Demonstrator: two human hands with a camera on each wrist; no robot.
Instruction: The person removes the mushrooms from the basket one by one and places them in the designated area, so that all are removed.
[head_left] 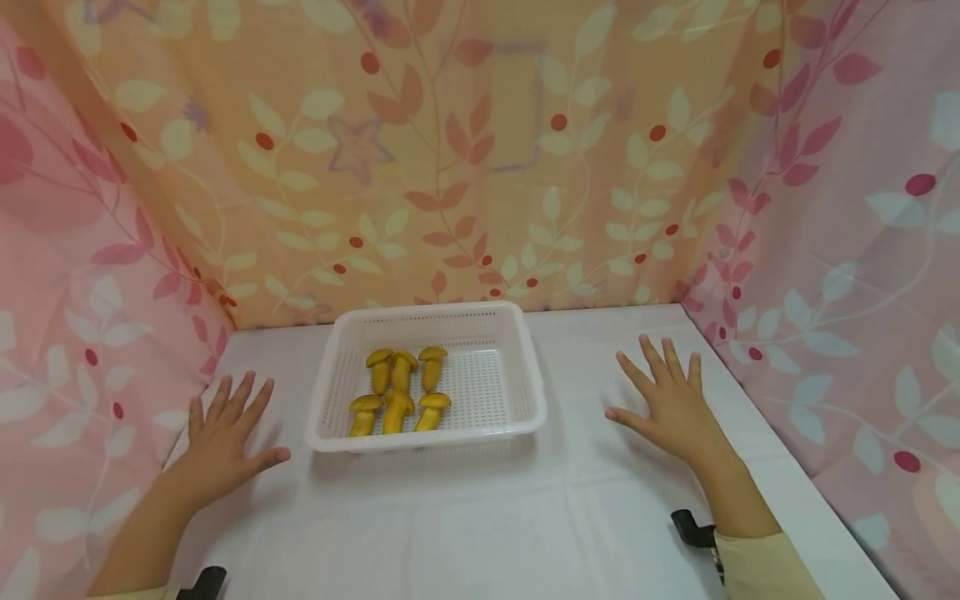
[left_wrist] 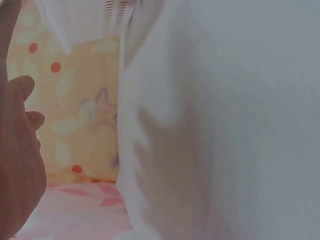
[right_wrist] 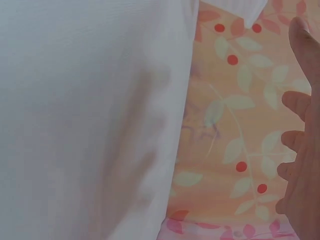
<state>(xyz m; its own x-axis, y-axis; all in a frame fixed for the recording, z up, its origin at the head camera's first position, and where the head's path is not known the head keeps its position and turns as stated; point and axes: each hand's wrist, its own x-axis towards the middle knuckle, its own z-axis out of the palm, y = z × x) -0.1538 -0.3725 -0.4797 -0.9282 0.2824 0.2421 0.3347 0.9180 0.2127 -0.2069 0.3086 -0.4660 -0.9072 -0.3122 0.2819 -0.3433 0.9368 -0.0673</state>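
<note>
In the head view, several yellow-brown mushrooms [head_left: 432, 368] lie in two rows in the left part of a white plastic basket [head_left: 528, 375] with slotted walls. My left hand [head_left: 225, 446] is spread to the left of the basket, palm down and holding nothing. To the basket's right, my right hand [head_left: 670, 408] is likewise spread with its fingers apart, touching nothing. Each wrist view shows its hand from the side, the left hand [left_wrist: 20, 150] and the right hand [right_wrist: 302, 150], held above the table with a shadow below.
The basket stands toward the back of a table with a white cloth [head_left: 480, 525]. An orange leaf-patterned curtain [head_left: 450, 167] hangs behind it. Pink patterned curtains [head_left: 862, 250] close in both sides. A black wrist mount [head_left: 692, 529] sits at the right sleeve.
</note>
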